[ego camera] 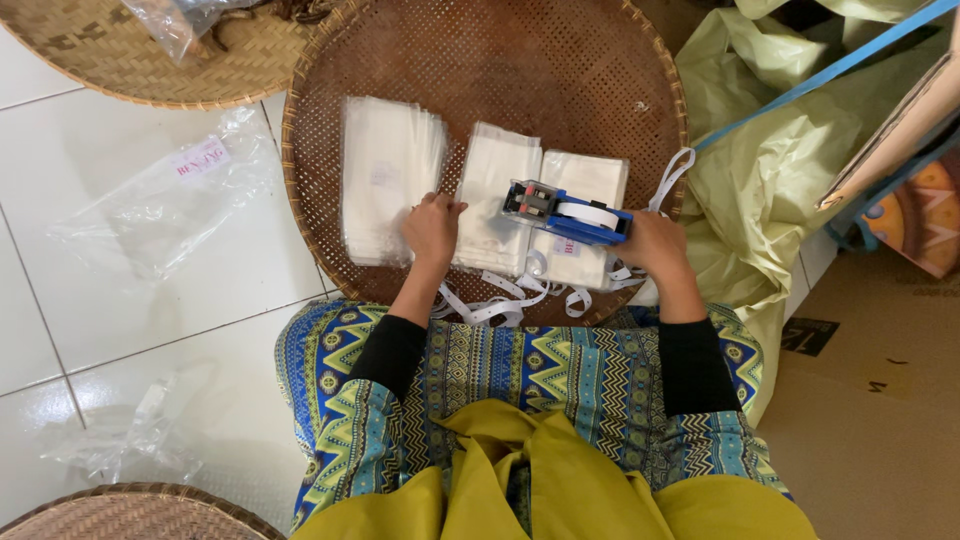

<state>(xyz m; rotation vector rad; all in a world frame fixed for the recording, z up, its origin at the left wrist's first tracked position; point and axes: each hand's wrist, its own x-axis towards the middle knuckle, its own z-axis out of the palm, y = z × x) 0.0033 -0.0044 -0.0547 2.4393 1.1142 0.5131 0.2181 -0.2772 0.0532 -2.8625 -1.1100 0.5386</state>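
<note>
A person sits at a round woven tray (300, 150) on a tiled floor, apparently mid-labelling. The right hand (655, 245) grips a blue label gun (565, 212) over the right bag stack (580, 220); the left hand (432, 228), fingers curled, presses the middle stack (490, 185). Next likely calls for a steady press. Label tape (500, 300) trails at the near rim; open room lies left

Three bag stacks (392, 175) – three woven trays (480, 60) – one label gun (565, 213).

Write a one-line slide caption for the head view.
Right hand holds a blue label gun over white bags on a woven tray.
</note>
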